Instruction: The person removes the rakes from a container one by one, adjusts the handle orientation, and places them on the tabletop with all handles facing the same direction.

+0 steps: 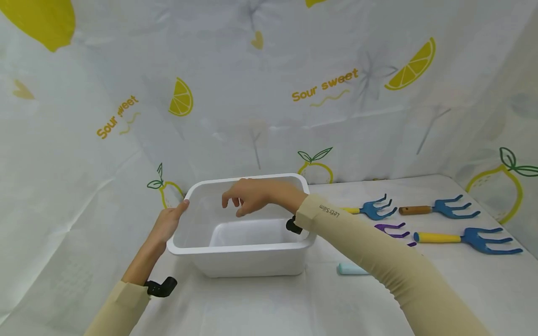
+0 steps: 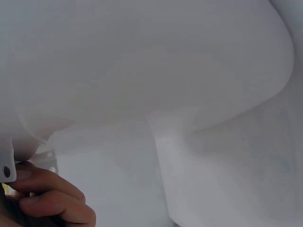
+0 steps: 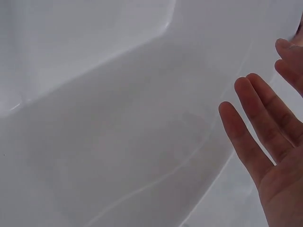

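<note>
A white plastic tub [image 1: 252,262] stands on the white-covered surface in the head view, its inside bare where visible. At its left rim, my left hand [image 1: 165,227] grips the edge. The left wrist view shows those fingers [image 2: 57,201] curled at the rim beside a small hole. Over the tub's opening hangs my right hand [image 1: 251,195], fingers relaxed and bent slightly downward, holding nothing. In the right wrist view its fingers [image 3: 260,111] are spread loosely in front of the tub's inner wall [image 3: 118,127].
Right of the tub lie hand rakes: one with blue tines [image 1: 375,210], one wooden-handled [image 1: 415,210], one yellow-handled [image 1: 439,238], and purple tines [image 1: 391,227]. A light-blue handle [image 1: 350,269] is partly hidden by the right sleeve. Behind hangs a lemon-print sheet [image 1: 235,116].
</note>
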`<control>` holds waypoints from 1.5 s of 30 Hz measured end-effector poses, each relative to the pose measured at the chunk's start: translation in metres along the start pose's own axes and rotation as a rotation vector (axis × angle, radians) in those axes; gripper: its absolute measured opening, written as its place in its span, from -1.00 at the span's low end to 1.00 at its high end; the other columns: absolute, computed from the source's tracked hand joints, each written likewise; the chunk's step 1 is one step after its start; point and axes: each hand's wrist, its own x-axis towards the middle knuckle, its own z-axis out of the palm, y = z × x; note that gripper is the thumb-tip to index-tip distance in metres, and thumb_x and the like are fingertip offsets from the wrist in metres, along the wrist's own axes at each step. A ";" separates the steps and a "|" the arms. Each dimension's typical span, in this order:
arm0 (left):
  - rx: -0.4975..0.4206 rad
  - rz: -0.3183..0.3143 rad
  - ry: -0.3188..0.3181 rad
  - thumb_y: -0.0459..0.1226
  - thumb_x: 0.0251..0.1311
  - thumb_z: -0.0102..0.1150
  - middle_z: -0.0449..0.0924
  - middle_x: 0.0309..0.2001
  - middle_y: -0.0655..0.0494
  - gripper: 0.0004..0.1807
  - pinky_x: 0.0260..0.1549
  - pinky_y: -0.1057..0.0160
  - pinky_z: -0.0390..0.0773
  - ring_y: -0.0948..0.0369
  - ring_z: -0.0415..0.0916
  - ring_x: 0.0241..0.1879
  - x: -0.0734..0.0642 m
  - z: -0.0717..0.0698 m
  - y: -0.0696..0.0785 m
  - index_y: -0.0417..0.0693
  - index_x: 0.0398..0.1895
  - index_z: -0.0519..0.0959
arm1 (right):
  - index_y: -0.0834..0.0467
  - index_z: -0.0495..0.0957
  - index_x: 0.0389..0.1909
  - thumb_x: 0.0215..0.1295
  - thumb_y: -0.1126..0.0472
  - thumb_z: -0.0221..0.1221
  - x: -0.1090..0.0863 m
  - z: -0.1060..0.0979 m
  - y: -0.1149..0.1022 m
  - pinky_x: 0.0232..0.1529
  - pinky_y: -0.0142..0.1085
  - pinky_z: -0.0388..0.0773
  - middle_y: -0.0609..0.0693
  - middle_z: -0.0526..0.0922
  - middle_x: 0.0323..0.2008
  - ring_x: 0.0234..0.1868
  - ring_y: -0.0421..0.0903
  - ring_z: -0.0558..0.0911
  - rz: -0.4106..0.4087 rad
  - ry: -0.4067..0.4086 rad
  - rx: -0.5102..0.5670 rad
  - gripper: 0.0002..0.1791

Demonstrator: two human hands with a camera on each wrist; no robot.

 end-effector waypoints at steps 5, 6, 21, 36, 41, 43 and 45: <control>-0.010 0.007 0.004 0.28 0.54 -0.24 0.80 -0.08 -0.06 -0.14 -0.38 0.24 0.72 0.28 0.74 -0.33 -0.001 0.000 0.001 -0.38 0.29 0.51 | -0.02 0.58 0.23 0.34 0.15 0.25 0.010 0.013 -0.004 0.01 -0.28 0.56 -0.06 0.70 -0.10 -0.10 -0.14 0.64 0.006 -0.054 -0.041 -0.57; -0.012 0.009 0.004 0.28 0.54 -0.23 0.79 -0.06 -0.10 -0.14 -0.38 0.24 0.73 0.27 0.75 -0.32 -0.001 0.000 0.001 -0.37 0.29 0.51 | -0.05 0.58 0.22 0.34 0.14 0.25 0.012 0.015 -0.005 -0.02 -0.30 0.56 -0.09 0.68 -0.12 -0.11 -0.16 0.63 0.014 -0.064 -0.040 -0.58; -0.007 0.004 0.015 0.28 0.53 -0.21 0.80 -0.10 -0.08 -0.13 -0.37 0.24 0.73 0.28 0.74 -0.33 -0.001 0.000 0.000 -0.42 0.23 0.53 | -0.08 0.58 0.21 0.36 0.14 0.25 0.030 0.028 -0.006 -0.10 -0.32 0.56 -0.13 0.69 -0.17 -0.17 -0.20 0.62 0.048 -0.119 -0.009 -0.59; -0.017 0.008 -0.002 0.28 0.54 -0.21 0.79 -0.08 -0.13 -0.13 -0.37 0.23 0.73 0.24 0.75 -0.31 -0.001 0.002 -0.001 -0.40 0.24 0.53 | 0.02 0.58 0.24 0.38 0.16 0.28 0.042 0.048 0.007 -0.08 -0.34 0.57 -0.03 0.71 -0.07 -0.09 -0.18 0.64 0.076 -0.134 0.117 -0.58; 0.001 0.004 -0.001 0.29 0.53 -0.21 0.78 -0.06 -0.18 -0.12 -0.37 0.23 0.73 0.22 0.76 -0.31 0.000 0.000 0.001 -0.41 0.22 0.54 | 0.00 0.58 0.24 0.38 0.17 0.28 0.046 0.053 0.010 -0.11 -0.33 0.58 -0.08 0.69 -0.14 -0.13 -0.19 0.64 0.100 -0.137 0.118 -0.58; 0.006 0.000 0.000 0.29 0.53 -0.22 0.78 -0.08 -0.18 -0.12 -0.38 0.23 0.72 0.22 0.75 -0.32 0.000 -0.002 0.001 -0.43 0.21 0.54 | -0.01 0.58 0.24 0.37 0.16 0.29 0.048 0.056 0.010 -0.12 -0.34 0.57 -0.11 0.67 -0.17 -0.15 -0.20 0.63 0.104 -0.137 0.119 -0.57; 0.012 0.000 0.001 0.28 0.53 -0.22 0.79 -0.09 -0.17 -0.11 -0.39 0.23 0.72 0.23 0.74 -0.33 -0.001 -0.003 0.002 -0.44 0.22 0.53 | 0.01 0.57 0.26 0.37 0.15 0.29 0.049 0.060 0.009 -0.12 -0.35 0.56 -0.13 0.67 -0.18 -0.15 -0.21 0.63 0.101 -0.139 0.120 -0.56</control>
